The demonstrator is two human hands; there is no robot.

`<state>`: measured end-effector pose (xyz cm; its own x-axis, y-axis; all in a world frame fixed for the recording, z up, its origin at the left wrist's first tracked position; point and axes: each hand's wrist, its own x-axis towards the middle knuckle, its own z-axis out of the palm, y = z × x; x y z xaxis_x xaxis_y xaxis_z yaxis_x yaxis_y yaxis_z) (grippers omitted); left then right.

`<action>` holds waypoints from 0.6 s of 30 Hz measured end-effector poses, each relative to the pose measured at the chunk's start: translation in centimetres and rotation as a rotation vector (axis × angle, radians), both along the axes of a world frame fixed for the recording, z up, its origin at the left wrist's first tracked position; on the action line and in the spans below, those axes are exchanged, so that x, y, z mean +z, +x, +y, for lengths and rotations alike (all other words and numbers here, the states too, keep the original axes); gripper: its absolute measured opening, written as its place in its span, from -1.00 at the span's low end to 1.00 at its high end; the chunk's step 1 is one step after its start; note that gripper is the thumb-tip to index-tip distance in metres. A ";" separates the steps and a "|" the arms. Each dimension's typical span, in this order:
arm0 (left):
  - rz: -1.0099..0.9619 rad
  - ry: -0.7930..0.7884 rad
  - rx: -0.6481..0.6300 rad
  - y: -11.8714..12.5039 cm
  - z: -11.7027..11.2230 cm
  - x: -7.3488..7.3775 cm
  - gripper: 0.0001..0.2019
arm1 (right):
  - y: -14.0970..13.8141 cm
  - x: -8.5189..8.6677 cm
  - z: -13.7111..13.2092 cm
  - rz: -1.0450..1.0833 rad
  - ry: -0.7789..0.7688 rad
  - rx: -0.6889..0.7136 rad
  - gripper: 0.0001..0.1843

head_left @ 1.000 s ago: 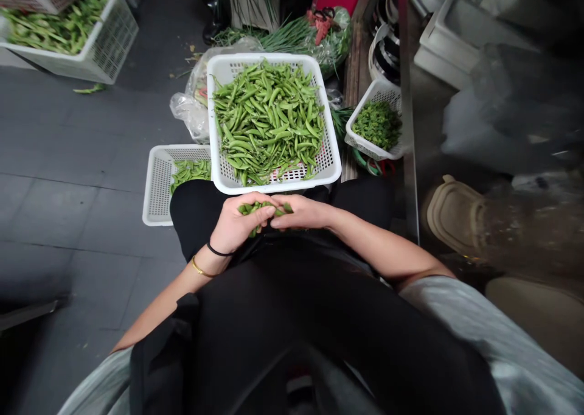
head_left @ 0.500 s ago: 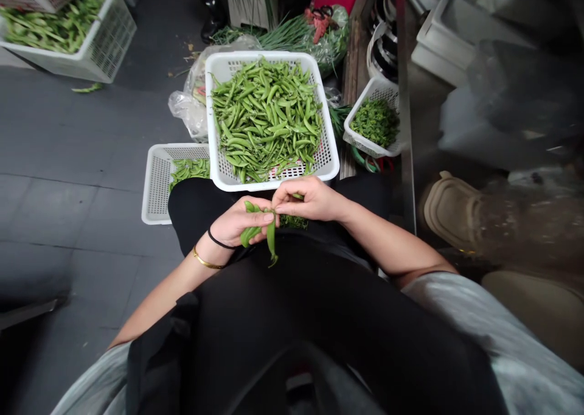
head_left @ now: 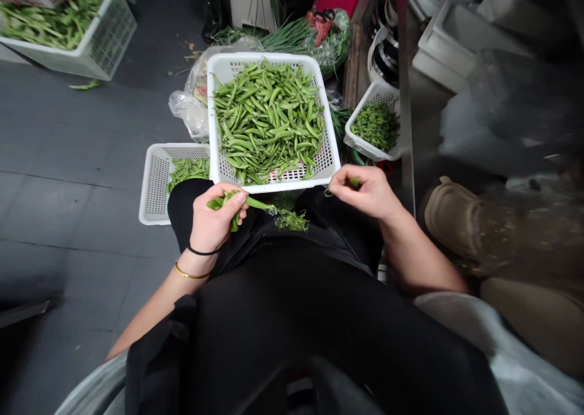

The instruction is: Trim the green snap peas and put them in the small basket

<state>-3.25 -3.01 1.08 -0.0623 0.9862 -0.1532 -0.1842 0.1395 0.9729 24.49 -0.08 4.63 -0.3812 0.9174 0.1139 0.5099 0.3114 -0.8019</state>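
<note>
Left hand [head_left: 215, 217] closed around pea pods [head_left: 258, 204]

Left hand [head_left: 213, 217], right hand [head_left: 365, 191]: I have passable gap between them, over my lap [head_left: 319, 305]. Forward, white basket [head_left: 274, 185] rim blocks; at right, steel post [head_left: 407, 159] stops me.

**Far centre:** white plastic basket [head_left: 274, 187], moulded, smooth, perforated walls.
**Contents:** snap pea pods [head_left: 269, 123], smooth, with a faint waxy gloss.
**Far left of basket:** clear plastic bag [head_left: 188, 114], thin, creased, glossy.
**Far right of basket:** wooden plank [head_left: 352, 56], rough, dull grain.
**Right of plank:** metal edge strip [head_left: 407, 159], smooth, dull sheen.
**Left, underfoot:** grey floor tiles [head_left: 77, 141], matt.
**Near centre:** black cloth trousers [head_left: 292, 324], matt.
**Near left, on wrist:** gold-coloured metal bangle [head_left: 189, 275], smooth, polished.
</note>
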 end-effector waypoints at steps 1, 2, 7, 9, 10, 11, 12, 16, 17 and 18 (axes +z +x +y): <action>0.044 0.024 -0.020 0.0 -0.2 0.1 -0.80 | 0.0 0.0 0.0 -0.047 -0.060 0.093 -0.81; 0.088 0.047 -0.047 0.1 -0.3 0.3 -0.80 | -0.4 -0.1 0.0 -0.090 -0.097 0.185 -0.77; 0.388 0.157 -0.231 -0.1 -0.7 1.3 -0.84 | -5.0 -2.2 -0.4 -0.143 -0.013 0.483 -0.86; 0.585 0.272 -0.258 -0.7 -0.7 2.0 -0.83 | -6.1 -2.8 -0.6 -0.222 0.022 0.545 -0.84; 0.685 0.342 -0.278 -1.0 -0.7 2.4 -0.81 | -6.4 -2.9 -0.7 -0.280 0.041 0.570 -0.84; 0.773 0.408 -0.326 -1.3 -0.7 2.8 -0.79 | -6.5 -2.9 -0.9 -0.333 0.068 0.599 -0.86; 0.844 0.459 -0.415 -1.3 -0.7 3.2 -0.80 | -6.5 -2.9 -1.1 -0.374 0.106 0.633 -0.88; 0.900 0.505 -0.810 -0.4 -0.3 3.4 -0.82 | -6.7 -2.6 -1.8 -0.397 0.314 0.617 -0.80; 0.849 0.485 -0.814 -0.1 -0.2 3.2 -0.81 | -6.8 -2.7 -1.9 -0.379 0.356 0.575 -0.77; 0.777 0.440 -0.778 0.3 -0.1 2.8 -0.82 | -6.9 -2.9 -2.1 -0.361 0.390 0.519 -0.73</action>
<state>-2.91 -3.12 3.88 0.6508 0.7589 0.0229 0.4644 -0.4218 0.7788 17.58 -2.17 1.77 -0.8299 0.5282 0.1797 0.4312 0.8116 -0.3942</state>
